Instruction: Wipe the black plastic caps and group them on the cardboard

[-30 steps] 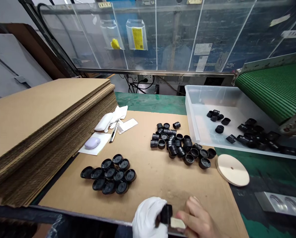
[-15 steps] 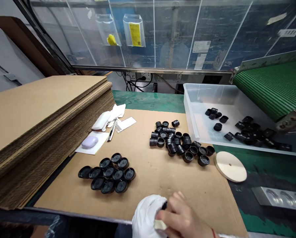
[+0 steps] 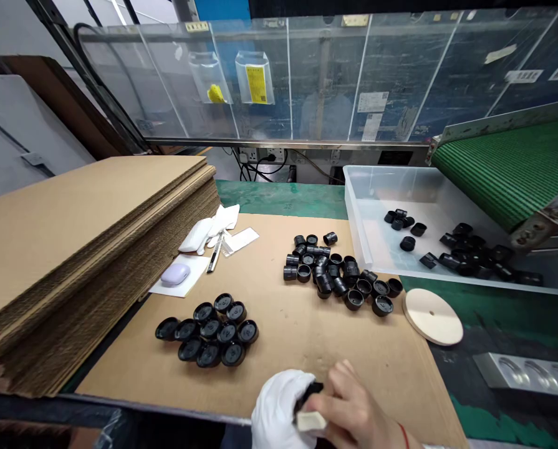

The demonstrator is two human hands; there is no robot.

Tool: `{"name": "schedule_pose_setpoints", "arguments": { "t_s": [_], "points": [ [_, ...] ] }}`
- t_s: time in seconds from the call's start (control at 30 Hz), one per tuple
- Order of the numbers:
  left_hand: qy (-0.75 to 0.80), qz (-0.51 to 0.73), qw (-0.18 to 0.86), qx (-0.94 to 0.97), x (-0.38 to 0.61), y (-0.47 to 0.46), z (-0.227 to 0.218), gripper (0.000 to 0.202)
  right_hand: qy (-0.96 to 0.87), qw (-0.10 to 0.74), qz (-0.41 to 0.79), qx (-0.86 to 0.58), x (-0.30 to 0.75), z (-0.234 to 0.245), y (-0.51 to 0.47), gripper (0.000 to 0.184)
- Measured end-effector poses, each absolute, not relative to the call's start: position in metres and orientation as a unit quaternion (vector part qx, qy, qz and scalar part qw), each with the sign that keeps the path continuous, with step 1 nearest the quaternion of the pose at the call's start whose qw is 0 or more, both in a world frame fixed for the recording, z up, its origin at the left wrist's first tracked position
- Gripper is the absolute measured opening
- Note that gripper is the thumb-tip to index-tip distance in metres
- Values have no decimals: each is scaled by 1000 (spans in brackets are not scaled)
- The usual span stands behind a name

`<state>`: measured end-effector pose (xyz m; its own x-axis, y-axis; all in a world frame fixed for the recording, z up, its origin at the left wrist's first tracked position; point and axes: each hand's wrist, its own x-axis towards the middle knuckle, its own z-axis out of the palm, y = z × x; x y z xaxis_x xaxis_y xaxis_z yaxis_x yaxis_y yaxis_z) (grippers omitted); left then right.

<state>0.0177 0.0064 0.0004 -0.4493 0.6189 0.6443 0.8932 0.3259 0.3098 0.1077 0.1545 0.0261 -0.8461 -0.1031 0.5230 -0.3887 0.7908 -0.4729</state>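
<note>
At the front edge of the board, my left hand (image 3: 279, 408) in a white glove is closed around a black plastic cap (image 3: 312, 393), of which only a dark edge shows. Pressed close beside it, my bare right hand (image 3: 356, 405) grips a tool with a cream-coloured flat end (image 3: 311, 421); its working part is hidden. To the left lies a cluster of black round caps (image 3: 210, 328), their flat faces up. Farther off, a loose heap of similar black caps (image 3: 333, 272) lies at mixed angles.
A cardboard sheet (image 3: 288, 337) covers the bench. Stacked cardboard (image 3: 120, 249) rises at left, near a utility knife (image 3: 215, 254) and lilac case (image 3: 175, 273). At right are a clear bin (image 3: 360, 234) with black caps, a green conveyor (image 3: 512, 168), a wooden disc (image 3: 432, 317) and a metal block (image 3: 526, 374).
The camera has tilted up slightly. My right hand has turned a little, so the cream tool end shows more fully, and more of the black cap shows at the glove's opening.
</note>
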Motion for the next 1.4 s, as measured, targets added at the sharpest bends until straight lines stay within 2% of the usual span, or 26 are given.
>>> {"name": "schedule_pose_setpoints", "arguments": {
  "t_s": [0.03, 0.13, 0.23, 0.43, 0.67, 0.83, 1.03, 1.2, 1.3, 1.4],
  "points": [
    [-791, -329, 223, -465, 18, 4, 0, 15, -923, 220, 292, 120, 114, 27, 163, 22],
    [-792, -332, 234, -456, 19, -3, 0, 42, -939, 156, 299, 65, 136, 37, 191, 18],
    [-786, -323, 239, -469, 18, -5, 0, 50, -926, 139, 345, 60, 136, 49, 196, 15],
    [-796, -317, 162, -490, 14, -1, -2, 18, -896, 110, 409, 135, 87, 44, 156, 22],
    [-789, -308, 216, -485, 15, -11, -6, 37, -905, 129, 394, 100, 103, 36, 170, 18],
    [-792, -305, 145, -509, 14, -12, -14, 21, -908, 122, 372, 151, 91, 39, 156, 22],
    [-793, -316, 216, -473, 18, -13, -14, 31, -929, 60, 346, 119, 95, 53, 170, 19],
    [-795, -373, 124, -462, 18, -1, 0, 16, -941, 17, 293, 168, 82, 64, 161, 18],
    [-800, -374, 168, -438, 20, 0, 3, 24, -942, 14, 306, 139, 87, 59, 174, 20],
    [-798, -346, 221, -441, 22, -6, -3, 31, -929, 34, 366, 52, 109, 47, 193, 15]
  ]
}}
